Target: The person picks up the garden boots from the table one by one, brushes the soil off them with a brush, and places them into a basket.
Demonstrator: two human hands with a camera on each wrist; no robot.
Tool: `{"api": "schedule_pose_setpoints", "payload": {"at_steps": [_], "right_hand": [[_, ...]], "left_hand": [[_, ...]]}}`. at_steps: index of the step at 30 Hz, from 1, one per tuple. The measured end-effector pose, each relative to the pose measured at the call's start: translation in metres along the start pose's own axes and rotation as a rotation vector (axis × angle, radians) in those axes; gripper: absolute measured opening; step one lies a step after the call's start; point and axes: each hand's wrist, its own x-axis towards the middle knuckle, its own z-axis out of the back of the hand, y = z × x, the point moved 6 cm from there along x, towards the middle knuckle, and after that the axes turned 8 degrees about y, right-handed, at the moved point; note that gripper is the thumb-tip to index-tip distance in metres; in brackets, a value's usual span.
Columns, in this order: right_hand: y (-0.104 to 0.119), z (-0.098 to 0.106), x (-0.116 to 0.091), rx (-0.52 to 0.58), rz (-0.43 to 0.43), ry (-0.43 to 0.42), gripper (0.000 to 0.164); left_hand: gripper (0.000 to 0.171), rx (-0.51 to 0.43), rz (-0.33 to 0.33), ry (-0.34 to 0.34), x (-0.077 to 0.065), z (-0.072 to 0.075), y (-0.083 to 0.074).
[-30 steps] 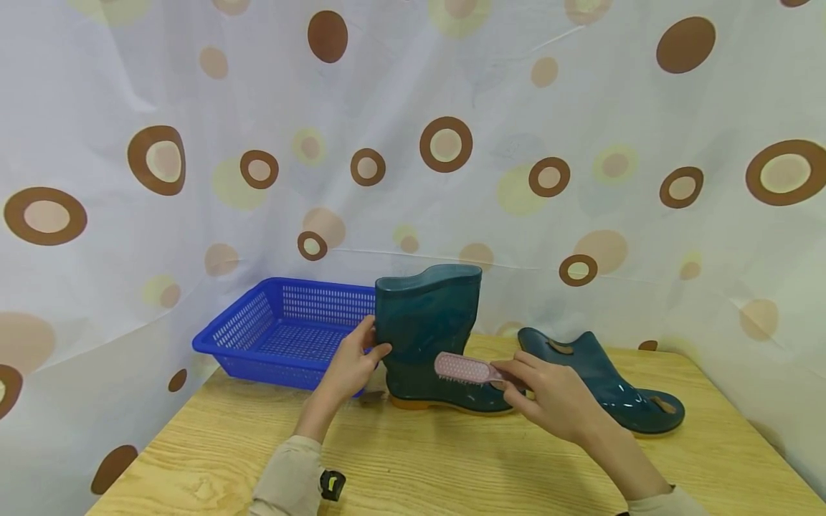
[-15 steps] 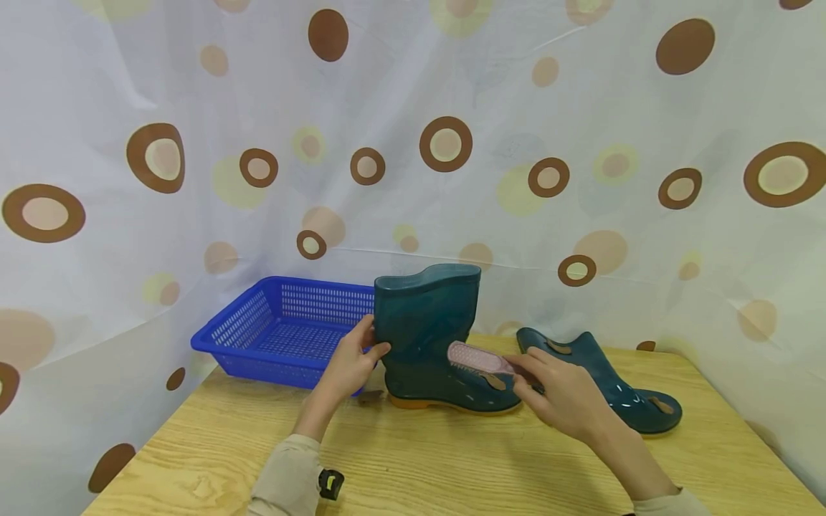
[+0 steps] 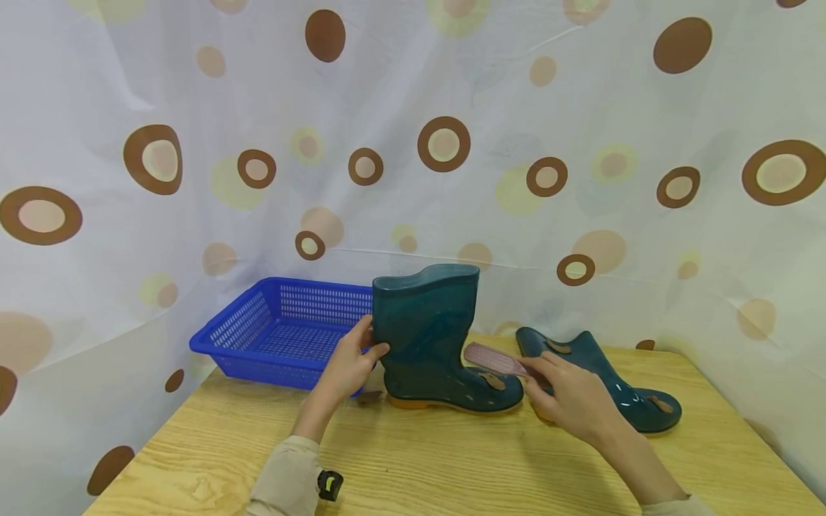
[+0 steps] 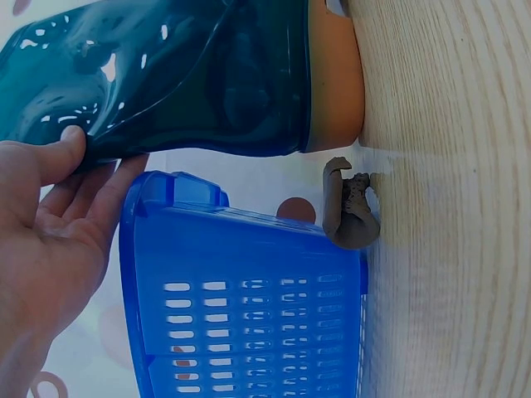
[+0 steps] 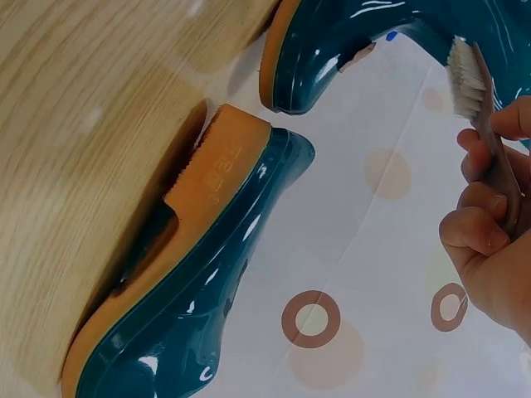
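My left hand point(image 3: 348, 362) grips the back of a dark green rubber boot's shaft, thumb on the near side. That boot point(image 3: 426, 322) stands on its orange sole, toe to the right, with a brown patch point(image 3: 492, 381) over the instep. In the left wrist view, the thumb presses the glossy boot point(image 4: 224, 91). My right hand point(image 3: 574, 398) holds a pinkish scrub brush point(image 3: 493, 358) by its handle, the head close by the front of the ankle. White bristles show on the brush point(image 5: 467, 79) in the right wrist view, facing away from my palm.
A blue perforated basket point(image 3: 290, 369) stands behind my left hand. Near it, a brown curled lump point(image 4: 348, 207) lies on the wooden table point(image 3: 413, 459). To the right is a second green boot point(image 3: 619, 387) with brown patches. A dotted curtain point(image 3: 413, 201) hangs behind.
The brush has moved right, from in front of the boot's ankle to beside its instep, uncovering the brown patch. My left hand keeps its hold and the boot stays put.
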Motion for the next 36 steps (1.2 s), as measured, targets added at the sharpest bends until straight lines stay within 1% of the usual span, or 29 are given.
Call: {"api": "schedule_pose_setpoints", "payload": {"at_steps": [6,12,18,25,29,36], "right_hand": [[-0.004,-0.003,-0.001,-0.001,-0.047,0.051,0.024],[-0.010,-0.006,-0.005,-0.011,-0.062,0.095,0.026],[-0.016,-0.009,-0.008,-0.021,-0.062,0.119,0.024],[-0.022,-0.015,-0.011,-0.025,-0.076,0.180,0.026],[-0.025,-0.015,-0.012,-0.044,-0.075,0.188,0.028],[-0.029,-0.012,-0.015,-0.073,-0.086,0.173,0.028]], "left_hand": [[0.039,-0.001,-0.008,-0.003,0.000,0.000,0.000],[0.038,0.001,-0.011,0.000,0.000,0.000,0.001],[0.039,-0.001,-0.006,0.003,0.000,0.000,0.001],[0.038,-0.002,0.000,0.005,-0.001,0.000,-0.001],[0.038,-0.007,0.001,0.007,-0.001,0.000,-0.002],[0.038,-0.005,0.003,0.002,-0.002,0.000,-0.002]]}}
